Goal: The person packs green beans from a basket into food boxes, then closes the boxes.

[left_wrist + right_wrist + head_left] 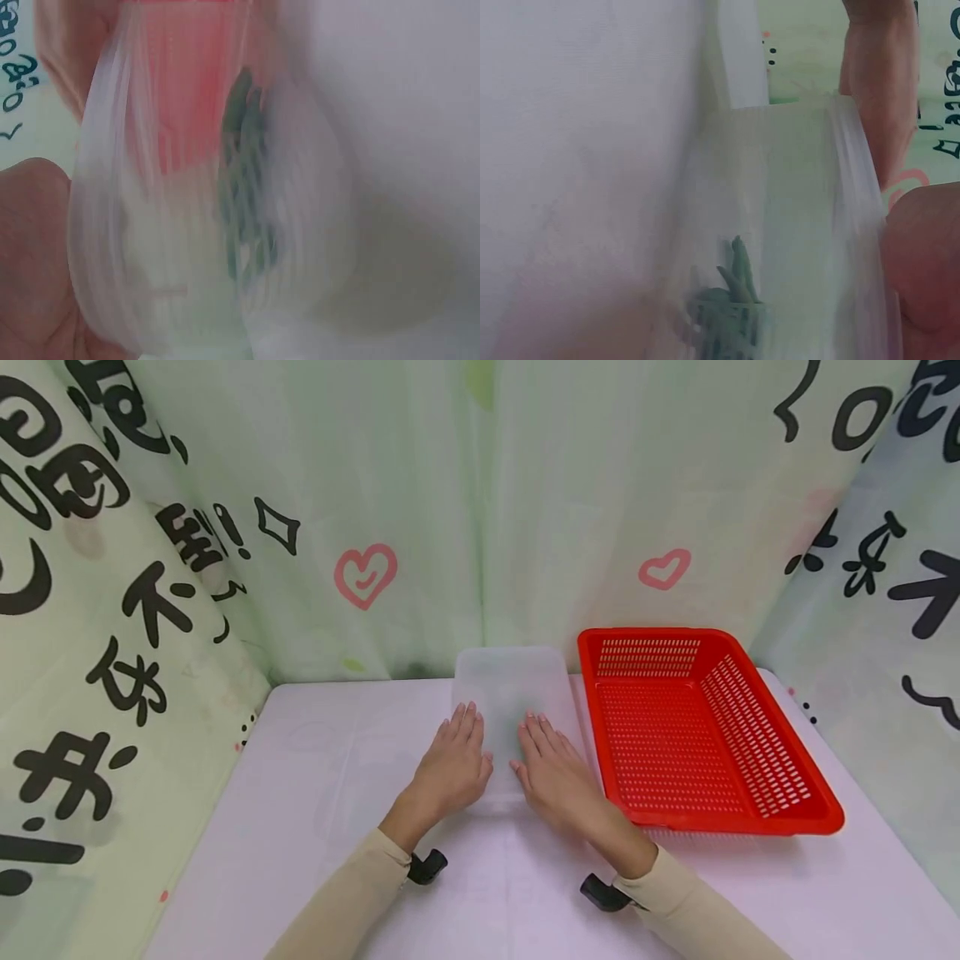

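Observation:
A translucent, frosted plastic box stands on the table between my hands. My left hand rests on the left part of its top, fingers straight. On the right part lies my right hand, its fingers also extended. In the left wrist view, slender dark green pieces show blurred through the ribbed box wall. The right wrist view shows the same green pieces with pointed ends; their exact kind cannot be made out. Neither hand curls round anything.
A red plastic basket with slotted walls stands right of the box, close to my right forearm. Pale cloth covers the table. Printed curtains enclose the back and both sides. A small black device sits at each wrist.

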Motion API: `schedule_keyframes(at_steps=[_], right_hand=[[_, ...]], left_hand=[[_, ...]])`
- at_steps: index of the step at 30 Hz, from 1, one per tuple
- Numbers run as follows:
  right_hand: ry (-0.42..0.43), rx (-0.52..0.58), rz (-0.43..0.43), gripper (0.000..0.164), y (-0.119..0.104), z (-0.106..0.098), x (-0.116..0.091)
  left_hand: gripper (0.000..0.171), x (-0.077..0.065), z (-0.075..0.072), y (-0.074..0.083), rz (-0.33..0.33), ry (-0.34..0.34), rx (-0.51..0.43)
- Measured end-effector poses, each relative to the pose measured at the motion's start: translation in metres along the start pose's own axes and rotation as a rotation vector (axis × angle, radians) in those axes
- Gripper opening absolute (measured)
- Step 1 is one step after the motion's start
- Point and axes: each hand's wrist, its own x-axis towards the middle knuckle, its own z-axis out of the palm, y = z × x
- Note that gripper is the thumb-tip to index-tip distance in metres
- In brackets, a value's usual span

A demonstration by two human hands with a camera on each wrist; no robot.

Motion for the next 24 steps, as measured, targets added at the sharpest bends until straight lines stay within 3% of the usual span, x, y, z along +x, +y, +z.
schedule_keyframes(at_steps=[9,24], right_hand=[[0.005,-0.023,0.024,0.063,-0.004,0.006,0.001],[-0.023,0.037,0.001,0.064,-0.005,0.0,0.008]], left_hand=[[0.059,-0.005,0.013,0.008,0.035,0.068,0.024],[0.06,-0.006,0.007,-0.001,0.056,0.04,-0.031]])
